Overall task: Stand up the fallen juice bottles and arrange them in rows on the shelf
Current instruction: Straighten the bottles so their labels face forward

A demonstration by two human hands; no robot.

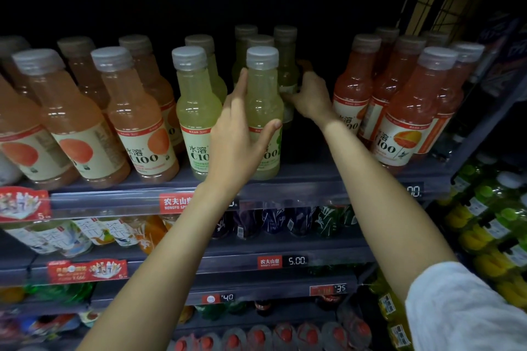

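Juice bottles stand upright on a dark shelf [313,179]. My left hand [238,134] wraps around a yellow-green bottle [263,94] at the shelf front, thumb on its right side, fingers behind its left. Deeper in and to the right, my right hand [309,95] grips another yellow-green bottle [286,65] in the row behind. A further yellow-green bottle [196,102] stands just left of my left hand. Pale orange bottles [134,111] fill the left; red-orange bottles [410,111] fill the right.
A dark gap lies between the green bottles and the red-orange ones, where my right forearm passes. Price strips [176,202] run along the shelf edges. Lower shelves hold more drinks; yellow and green bottles [490,231] fill a rack at the right.
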